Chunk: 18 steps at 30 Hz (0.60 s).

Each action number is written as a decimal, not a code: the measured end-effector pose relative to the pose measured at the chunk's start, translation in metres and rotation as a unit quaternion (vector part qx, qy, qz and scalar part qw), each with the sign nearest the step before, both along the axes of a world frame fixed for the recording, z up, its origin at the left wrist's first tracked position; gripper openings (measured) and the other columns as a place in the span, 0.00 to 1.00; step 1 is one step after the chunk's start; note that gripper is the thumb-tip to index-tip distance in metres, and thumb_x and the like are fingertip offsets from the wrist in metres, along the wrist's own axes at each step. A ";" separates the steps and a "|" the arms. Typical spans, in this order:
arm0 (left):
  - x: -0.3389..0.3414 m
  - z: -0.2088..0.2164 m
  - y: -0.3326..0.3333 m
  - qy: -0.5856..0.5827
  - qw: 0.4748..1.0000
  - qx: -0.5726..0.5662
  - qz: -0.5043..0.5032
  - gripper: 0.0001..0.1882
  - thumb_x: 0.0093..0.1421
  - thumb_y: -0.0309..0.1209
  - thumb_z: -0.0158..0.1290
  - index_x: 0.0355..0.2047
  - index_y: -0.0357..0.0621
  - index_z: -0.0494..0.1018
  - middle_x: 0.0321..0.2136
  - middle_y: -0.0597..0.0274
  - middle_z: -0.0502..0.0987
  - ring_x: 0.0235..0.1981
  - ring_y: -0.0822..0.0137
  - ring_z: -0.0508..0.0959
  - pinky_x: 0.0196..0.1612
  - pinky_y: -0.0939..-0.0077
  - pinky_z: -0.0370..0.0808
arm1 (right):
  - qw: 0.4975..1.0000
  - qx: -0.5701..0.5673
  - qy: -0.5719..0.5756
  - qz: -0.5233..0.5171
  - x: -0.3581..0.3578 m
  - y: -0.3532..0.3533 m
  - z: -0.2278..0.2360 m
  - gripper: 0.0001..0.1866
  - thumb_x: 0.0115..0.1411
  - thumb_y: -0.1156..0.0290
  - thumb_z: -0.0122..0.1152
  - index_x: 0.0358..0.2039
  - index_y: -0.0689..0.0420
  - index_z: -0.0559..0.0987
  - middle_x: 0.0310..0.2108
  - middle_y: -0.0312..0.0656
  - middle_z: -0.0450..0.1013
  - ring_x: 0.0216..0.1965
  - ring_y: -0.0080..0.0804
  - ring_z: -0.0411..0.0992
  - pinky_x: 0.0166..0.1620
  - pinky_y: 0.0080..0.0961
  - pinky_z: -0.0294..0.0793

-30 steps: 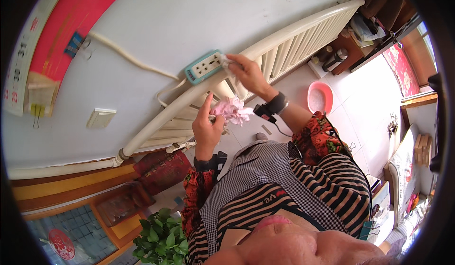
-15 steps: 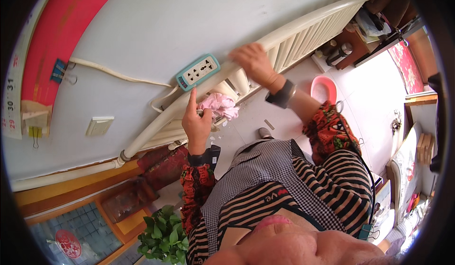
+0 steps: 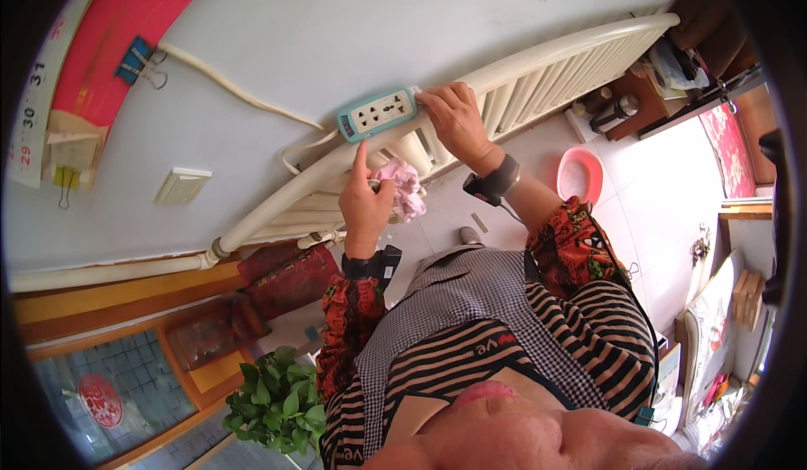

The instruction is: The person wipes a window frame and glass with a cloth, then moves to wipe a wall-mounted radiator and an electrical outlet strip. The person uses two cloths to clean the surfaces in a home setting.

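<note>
Up went the crumpled pink cloth [image 3: 402,186] against the cream ribbed radiator [image 3: 538,75], bunched in the left hand [image 3: 366,203], forefinger raised. Right hand [image 3: 454,117] curled over the top rail beside the teal power strip [image 3: 377,113]; fingertips hidden.

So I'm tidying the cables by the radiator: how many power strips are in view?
1. A teal-and-white plastic power strip lies on top of the cream ribbed radiator, the right hand at its end, the left hand just below. Others may be hidden.
</note>
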State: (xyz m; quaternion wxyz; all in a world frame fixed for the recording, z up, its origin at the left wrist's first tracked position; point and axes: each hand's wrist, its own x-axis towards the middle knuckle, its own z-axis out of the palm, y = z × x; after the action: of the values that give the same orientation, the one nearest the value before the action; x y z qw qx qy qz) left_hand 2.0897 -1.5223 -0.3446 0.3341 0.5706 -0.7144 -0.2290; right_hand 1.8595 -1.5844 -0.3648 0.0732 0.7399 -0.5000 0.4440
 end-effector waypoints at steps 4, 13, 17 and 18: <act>0.008 -0.002 0.006 0.011 1.000 -0.001 0.006 0.37 0.52 0.27 0.57 0.65 0.46 0.64 0.31 0.54 0.79 0.27 0.54 0.80 0.33 0.61 0.77 | 0.998 -0.019 0.052 -0.022 -0.045 -0.007 0.008 0.12 0.57 0.76 0.57 0.42 0.55 0.80 0.38 0.39 0.77 0.43 0.40 0.72 0.48 0.37 0.69; 0.037 -0.017 0.033 0.051 0.997 -0.006 0.058 0.33 0.52 0.28 0.57 0.61 0.43 0.68 0.29 0.53 0.78 0.27 0.59 0.79 0.32 0.66 0.76 | 0.987 -0.022 -0.013 -0.156 -0.051 -0.002 -0.013 0.10 0.62 0.74 0.61 0.43 0.54 0.82 0.44 0.37 0.79 0.47 0.40 0.71 0.53 0.34 0.69; 0.060 -0.020 0.058 0.128 0.987 0.061 0.073 0.26 0.53 0.30 0.57 0.54 0.39 0.73 0.37 0.47 0.81 0.36 0.53 0.81 0.40 0.64 0.77 | 0.996 -0.017 -0.035 -0.086 -0.045 0.018 -0.011 0.12 0.60 0.78 0.61 0.45 0.55 0.82 0.49 0.38 0.77 0.49 0.42 0.71 0.53 0.35 0.70; 0.066 -0.021 0.065 0.162 0.984 0.030 0.072 0.20 0.53 0.27 0.56 0.48 0.35 0.76 0.37 0.48 0.81 0.37 0.57 0.81 0.41 0.68 0.77 | 0.993 0.008 -0.063 -0.101 -0.046 0.025 -0.008 0.13 0.60 0.79 0.61 0.45 0.56 0.82 0.49 0.39 0.77 0.49 0.43 0.71 0.53 0.35 0.71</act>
State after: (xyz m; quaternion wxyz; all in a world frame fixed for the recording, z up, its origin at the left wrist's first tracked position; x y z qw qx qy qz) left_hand 2.1561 -1.4569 -0.3655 0.4440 0.5856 -0.6007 -0.3147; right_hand 1.8136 -1.5596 -0.3730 0.0805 0.6568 -0.5791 0.4762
